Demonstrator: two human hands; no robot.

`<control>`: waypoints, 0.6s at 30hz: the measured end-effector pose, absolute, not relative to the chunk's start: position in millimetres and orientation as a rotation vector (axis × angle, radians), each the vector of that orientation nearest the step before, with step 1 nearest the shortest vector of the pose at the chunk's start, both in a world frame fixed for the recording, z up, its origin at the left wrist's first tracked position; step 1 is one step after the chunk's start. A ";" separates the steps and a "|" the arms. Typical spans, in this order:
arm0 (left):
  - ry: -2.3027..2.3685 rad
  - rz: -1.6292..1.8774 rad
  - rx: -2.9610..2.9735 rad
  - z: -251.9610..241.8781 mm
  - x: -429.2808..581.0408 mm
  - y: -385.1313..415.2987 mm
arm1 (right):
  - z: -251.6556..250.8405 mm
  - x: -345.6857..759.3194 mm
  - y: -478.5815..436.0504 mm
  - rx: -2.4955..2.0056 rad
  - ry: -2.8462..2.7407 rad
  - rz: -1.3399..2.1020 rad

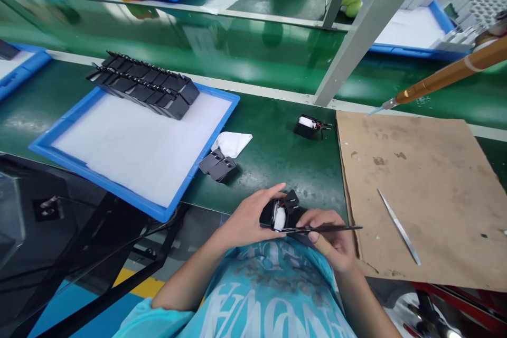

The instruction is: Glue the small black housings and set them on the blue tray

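My left hand [251,216] is closed around a small black plastic case [267,212], near the table's front edge and close to my shirt. Inside the open case shows a white block [279,217], with thin wires by it and a black flap-like piece [291,199] standing up at its far side. My right hand [330,232] pinches dark tweezers [336,228]. They lie nearly level, with their tip pointing left at the near edge of the case. Whether the tip touches anything inside is hard to make out.
Left stands a blue tray [158,214] with rows of black cases [146,87]. Beside it lie grey housings [219,166] and a white wrap [233,143]. Another wired case [309,125] sits ahead. Right: cardboard [435,179], a metal strip [400,228], an overhanging brown tool [443,78].
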State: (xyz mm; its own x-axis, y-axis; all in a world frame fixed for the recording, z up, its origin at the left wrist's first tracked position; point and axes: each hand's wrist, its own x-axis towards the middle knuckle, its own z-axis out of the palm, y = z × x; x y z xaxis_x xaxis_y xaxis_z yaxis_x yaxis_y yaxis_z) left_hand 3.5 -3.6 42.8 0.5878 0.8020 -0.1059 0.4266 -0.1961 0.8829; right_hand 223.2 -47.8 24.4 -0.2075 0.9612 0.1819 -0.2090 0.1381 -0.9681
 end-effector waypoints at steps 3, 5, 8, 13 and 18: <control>0.998 0.486 1.828 43.5 3.6 -3.6 | 26.5 224.4 -47.4 -0.816 -1.316 1.342; 1.000 0.484 1.828 43.5 3.6 -3.7 | 27.6 224.7 -46.8 -0.821 -1.323 1.324; 1.000 0.481 1.827 42.6 3.4 -4.0 | 27.9 224.7 -45.6 -0.817 -1.340 1.298; 0.994 0.491 1.837 41.1 3.1 -4.4 | 26.0 224.2 -44.8 -0.828 -1.373 1.283; 0.995 0.489 1.838 41.4 3.3 -4.3 | 24.7 223.3 -45.1 -0.832 -1.405 1.249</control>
State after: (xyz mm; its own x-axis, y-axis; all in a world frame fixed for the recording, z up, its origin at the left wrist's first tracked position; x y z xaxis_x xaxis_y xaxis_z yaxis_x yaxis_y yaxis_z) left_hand 3.3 -4.3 41.4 0.5879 0.8042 -0.0878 0.4222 -0.2125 0.8812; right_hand 223.3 -45.1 24.7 -0.2260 0.9431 0.2440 -0.1321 0.2185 -0.9669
